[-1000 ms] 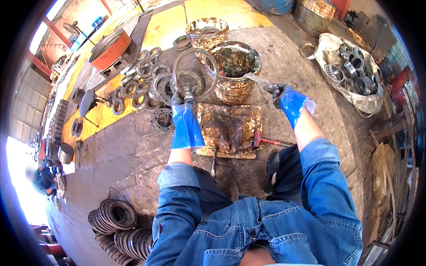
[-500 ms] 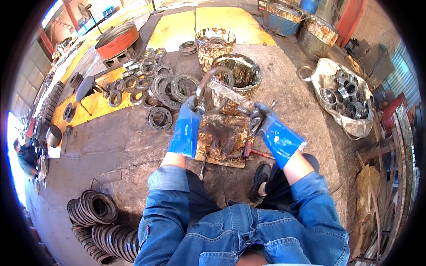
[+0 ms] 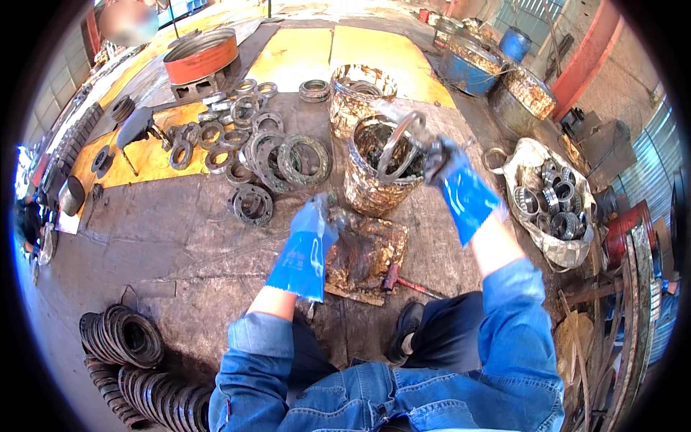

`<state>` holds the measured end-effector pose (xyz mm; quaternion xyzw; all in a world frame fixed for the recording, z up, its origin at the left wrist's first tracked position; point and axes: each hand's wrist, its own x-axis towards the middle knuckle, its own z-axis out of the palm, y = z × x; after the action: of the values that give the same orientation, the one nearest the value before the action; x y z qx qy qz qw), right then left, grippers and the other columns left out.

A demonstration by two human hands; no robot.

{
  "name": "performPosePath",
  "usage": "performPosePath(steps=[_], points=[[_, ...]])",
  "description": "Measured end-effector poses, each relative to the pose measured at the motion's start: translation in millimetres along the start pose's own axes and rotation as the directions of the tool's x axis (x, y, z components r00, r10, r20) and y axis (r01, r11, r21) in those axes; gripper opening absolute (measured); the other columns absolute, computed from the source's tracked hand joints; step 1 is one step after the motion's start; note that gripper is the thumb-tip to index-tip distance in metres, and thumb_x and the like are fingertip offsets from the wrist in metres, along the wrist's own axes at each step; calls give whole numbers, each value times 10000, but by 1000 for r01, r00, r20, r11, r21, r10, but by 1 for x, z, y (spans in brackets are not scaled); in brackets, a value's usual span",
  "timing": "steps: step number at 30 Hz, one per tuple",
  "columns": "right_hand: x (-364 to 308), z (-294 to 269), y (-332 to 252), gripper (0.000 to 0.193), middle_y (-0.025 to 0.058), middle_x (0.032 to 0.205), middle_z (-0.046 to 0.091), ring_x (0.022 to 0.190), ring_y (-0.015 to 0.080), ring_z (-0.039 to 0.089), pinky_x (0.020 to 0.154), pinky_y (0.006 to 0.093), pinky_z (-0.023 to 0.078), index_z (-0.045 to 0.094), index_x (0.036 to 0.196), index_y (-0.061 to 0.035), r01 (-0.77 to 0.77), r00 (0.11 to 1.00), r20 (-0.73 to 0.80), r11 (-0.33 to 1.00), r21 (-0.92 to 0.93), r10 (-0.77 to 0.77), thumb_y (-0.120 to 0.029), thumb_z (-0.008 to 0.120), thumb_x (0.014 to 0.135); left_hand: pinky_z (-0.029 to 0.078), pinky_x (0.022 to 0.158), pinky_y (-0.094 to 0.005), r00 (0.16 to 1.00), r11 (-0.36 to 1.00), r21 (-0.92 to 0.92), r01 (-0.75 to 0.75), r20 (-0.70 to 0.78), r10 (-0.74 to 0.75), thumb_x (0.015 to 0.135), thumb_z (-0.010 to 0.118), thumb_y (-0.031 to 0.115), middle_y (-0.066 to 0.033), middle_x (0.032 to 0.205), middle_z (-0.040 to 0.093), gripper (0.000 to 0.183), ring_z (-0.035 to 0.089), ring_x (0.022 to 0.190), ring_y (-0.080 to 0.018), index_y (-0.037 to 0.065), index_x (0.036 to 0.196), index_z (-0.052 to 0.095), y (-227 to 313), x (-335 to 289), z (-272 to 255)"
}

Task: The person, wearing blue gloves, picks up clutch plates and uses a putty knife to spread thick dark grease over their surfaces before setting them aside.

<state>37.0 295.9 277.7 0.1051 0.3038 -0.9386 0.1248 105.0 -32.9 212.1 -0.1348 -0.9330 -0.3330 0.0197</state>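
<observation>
My right hand point(image 3: 444, 164), in a blue glove with dark, soiled fingers, is closed on a metal ring point(image 3: 404, 146) tilted over the nearer grimy bucket point(image 3: 374, 191). A pale, blurred strip near the ring's top may be the flat tool seen earlier; I cannot tell. Lower down on the left, my left hand point(image 3: 315, 219) hovers beside a stained block point(image 3: 363, 255); its dark fingers merge with the background, and no ring shows in it. Dark liquid or sludge shows inside the bucket. A red-headed hammer point(image 3: 391, 278) lies at the block's right edge.
Many flanged rings point(image 3: 302, 160) lie left of the buckets. A second bucket point(image 3: 349, 108) stands behind. A white sack point(image 3: 554, 248) of bearing parts sits at right. Stacked rings point(image 3: 133, 338) stand at lower left, an orange drum point(image 3: 205, 61) at far left.
The ring has passed from my left hand to my right and moved over the bucket. My right hand has reached forward; my left has drawn lower. The view has shifted.
</observation>
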Motion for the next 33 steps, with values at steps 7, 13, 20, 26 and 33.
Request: performPosePath(steps=[7,13,20,26,33], points=[[68,172,-93,292,120,906,653,844,202,636,701,301,471,604,1140,-86,17,773,425,-653,-757,-472,-137,369,975,500,900,-428,977,993,89,79,192,-95,787,710,321,-172,1175,618,508,590,1088,-357,107,1217,545,7,11,3],[115,164,-103,213,207,983,669,865,342,649,716,407,519,650,1033,-13,-27,541,559,-677,-736,-628,-60,505,883,504,875,-430,972,985,163,54,216,-89,784,708,353,-176,1092,638,458,596,1050,-374,131,1157,561,5,11,9],[47,95,-62,364,174,938,672,644,208,621,492,288,503,548,1219,-54,525,846,131,766,-370,-517,-264,521,922,525,828,-389,994,991,131,11,104,-24,812,663,306,-168,1068,648,421,630,993,-321,76,1151,569,11,7,1],[-78,18,21,615,271,1345,468,880,258,640,644,327,553,429,1353,-73,523,824,324,844,-119,-464,-270,656,816,523,766,-290,1000,814,-580,12,4,-12,836,711,227,-83,959,650,383,609,873,-158,25,1135,583,13,9,4],[-114,-29,96,476,143,963,631,642,214,587,516,335,513,469,1334,-111,174,984,-33,985,1,-174,-278,546,895,544,805,-325,980,185,-965,187,196,32,862,683,104,-128,1205,622,412,624,1046,-205,35,1237,525,-2,23,7]])
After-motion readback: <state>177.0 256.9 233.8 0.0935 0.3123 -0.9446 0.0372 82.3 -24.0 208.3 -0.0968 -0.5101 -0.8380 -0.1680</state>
